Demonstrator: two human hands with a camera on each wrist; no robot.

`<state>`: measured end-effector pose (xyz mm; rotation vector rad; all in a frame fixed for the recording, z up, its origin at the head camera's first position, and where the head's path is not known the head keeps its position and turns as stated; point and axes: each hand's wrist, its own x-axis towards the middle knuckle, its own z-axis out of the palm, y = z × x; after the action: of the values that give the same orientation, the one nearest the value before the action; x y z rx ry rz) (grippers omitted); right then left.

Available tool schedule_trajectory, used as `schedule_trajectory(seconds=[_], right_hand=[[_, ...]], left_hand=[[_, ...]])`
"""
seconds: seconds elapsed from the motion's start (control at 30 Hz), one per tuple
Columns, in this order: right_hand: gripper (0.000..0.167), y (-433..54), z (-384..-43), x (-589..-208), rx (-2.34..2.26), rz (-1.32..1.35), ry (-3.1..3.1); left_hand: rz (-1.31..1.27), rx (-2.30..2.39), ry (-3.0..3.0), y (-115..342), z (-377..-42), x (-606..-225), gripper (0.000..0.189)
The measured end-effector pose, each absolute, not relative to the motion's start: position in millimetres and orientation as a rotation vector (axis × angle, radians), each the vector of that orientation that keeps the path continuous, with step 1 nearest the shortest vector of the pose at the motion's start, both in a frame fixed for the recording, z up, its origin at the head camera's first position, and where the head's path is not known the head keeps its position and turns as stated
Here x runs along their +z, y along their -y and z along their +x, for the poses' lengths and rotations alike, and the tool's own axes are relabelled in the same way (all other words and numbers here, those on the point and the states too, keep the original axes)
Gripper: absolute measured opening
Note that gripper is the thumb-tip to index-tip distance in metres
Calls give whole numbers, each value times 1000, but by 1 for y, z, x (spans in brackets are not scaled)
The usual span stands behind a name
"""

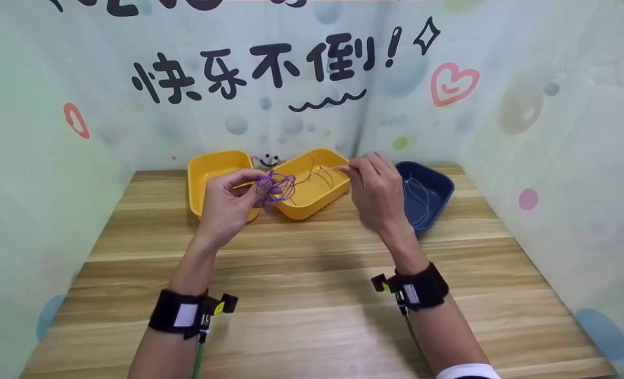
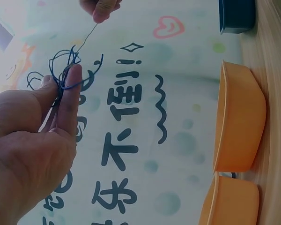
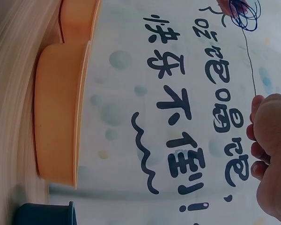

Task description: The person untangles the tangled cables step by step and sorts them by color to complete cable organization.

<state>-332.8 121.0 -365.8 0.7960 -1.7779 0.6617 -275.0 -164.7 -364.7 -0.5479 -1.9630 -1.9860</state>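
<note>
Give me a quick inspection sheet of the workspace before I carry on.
Surface: wood-grain table.
Job's things: purple-blue thread bundle, one strand drawn out nearly straight; left yellow tray, middle yellow tray and blue tray at the back; pale thread in the blue one.
Clutter: nothing seen.
Hands: left hand pinches the bundle; right hand pinches the strand.
Cables: one at the left wrist, one at the right.
Surroundings: printed curtain behind and both sides.
</note>
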Motion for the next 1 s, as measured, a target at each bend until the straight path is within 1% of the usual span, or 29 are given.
schedule_trajectory(seconds=[0.3,0.57,0.77,1.0], right_hand=[[21,-131,-337,-364,640,765,1817],[21,-132,-337,-365,641,708,1861],[24,-131,-337,-365,654,672,1878],[23,-136,-334,-363,667,755,2026]], left_hand=[[-580,-2005,1983,164,-274,-364,17],[-595,-2085,1967,165,-273,-363,19],[-612,-2059,1989,165,-273,-362,19],[-575,-2054,1988,168,-275,-363,17]])
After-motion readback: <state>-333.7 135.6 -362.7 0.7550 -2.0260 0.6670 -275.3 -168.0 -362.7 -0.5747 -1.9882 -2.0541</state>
